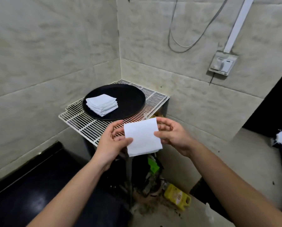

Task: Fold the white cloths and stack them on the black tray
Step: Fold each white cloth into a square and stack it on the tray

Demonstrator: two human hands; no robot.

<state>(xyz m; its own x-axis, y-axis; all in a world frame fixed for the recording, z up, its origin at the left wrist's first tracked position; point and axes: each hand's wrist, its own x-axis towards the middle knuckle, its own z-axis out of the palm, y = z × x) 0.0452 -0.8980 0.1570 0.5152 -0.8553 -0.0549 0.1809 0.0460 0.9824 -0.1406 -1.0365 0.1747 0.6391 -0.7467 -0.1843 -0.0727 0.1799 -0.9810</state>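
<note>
Pale tiled walls [46,63] meet in a corner, where we see a white wire rack [81,123] carrying a round black tray [132,99]. A stack of folded white cloths [102,104] lies on the tray's left part. Nearer to us, our left hand [110,145] pinches the left edge of a folded white cloth [142,136], thumb on top and fingers curled behind. Our right hand [174,136] pinches its right edge likewise. The cloth hangs in the air, apart from the tray. A wall socket [223,63] sits far right.
</note>
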